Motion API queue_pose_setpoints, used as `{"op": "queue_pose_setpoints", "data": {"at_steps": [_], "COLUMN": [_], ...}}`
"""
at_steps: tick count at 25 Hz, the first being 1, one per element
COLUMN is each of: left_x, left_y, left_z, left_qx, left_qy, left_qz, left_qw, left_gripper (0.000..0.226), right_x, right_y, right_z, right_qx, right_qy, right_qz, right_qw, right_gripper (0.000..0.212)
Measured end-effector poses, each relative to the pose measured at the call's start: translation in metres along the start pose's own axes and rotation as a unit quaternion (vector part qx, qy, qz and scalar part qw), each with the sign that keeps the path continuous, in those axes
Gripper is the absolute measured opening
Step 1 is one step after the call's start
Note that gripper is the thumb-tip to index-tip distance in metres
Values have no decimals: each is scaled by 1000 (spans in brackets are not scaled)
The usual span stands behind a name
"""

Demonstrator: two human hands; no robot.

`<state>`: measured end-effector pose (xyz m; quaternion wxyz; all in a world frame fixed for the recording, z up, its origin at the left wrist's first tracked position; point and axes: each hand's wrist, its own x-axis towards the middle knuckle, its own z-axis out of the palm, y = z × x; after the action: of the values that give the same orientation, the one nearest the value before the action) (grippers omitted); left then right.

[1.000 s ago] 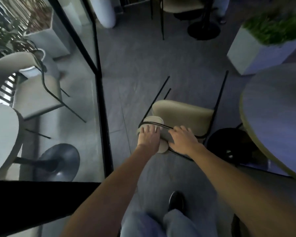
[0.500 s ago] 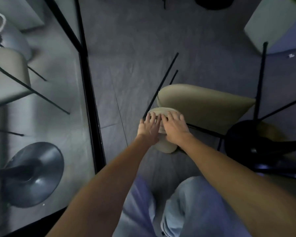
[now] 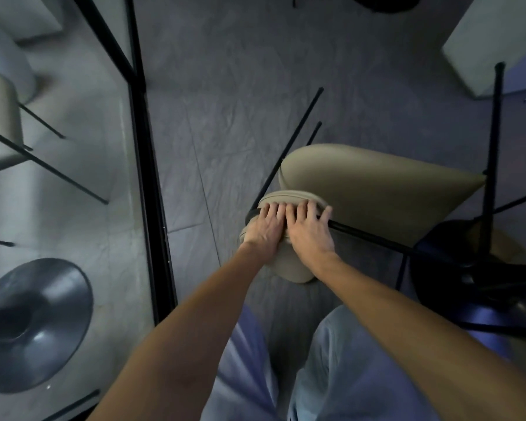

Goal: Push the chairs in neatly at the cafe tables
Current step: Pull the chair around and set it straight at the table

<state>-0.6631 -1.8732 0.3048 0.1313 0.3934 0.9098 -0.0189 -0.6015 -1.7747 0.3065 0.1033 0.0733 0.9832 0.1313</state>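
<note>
Chair [image 3: 371, 189] slid rightward; both hands [image 3: 266, 227] [image 3: 310, 230] grip its backrest top.

This is a cafe seating area. A beige padded chair [image 3: 374, 189] on thin black legs stands on grey floor tiles [image 3: 225, 86] beside a round black table base [image 3: 480, 268]. A black-framed glass partition [image 3: 140, 147] shows a second chair [image 3: 0, 123] and pedestal base [image 3: 34, 323].

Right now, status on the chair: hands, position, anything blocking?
Left hand and right hand both laid on the beige chair backrest top. Black table base directly right, among its legs. Glass partition frame left, apart.
</note>
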Motion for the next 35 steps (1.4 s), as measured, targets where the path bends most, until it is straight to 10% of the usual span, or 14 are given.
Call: {"op": "queue_pose_setpoints", "data": {"at_steps": [17,35], "left_x": [24,175], "left_y": [-4,-29], "left_z": [-42,-299], "left_qx": [-68,-47], "left_qy": [-80,-215], "left_qz": [3,19], "left_qw": [994,975], "left_gripper": [81,68], "right_x": [21,165], "right_y": [40,199], "right_z": [-64,-237], "right_qx": [6,162], "right_qy": [-97,-156], "right_qz": [-56,-84], "right_qw": [994,971], "right_gripper": [62,70]}}
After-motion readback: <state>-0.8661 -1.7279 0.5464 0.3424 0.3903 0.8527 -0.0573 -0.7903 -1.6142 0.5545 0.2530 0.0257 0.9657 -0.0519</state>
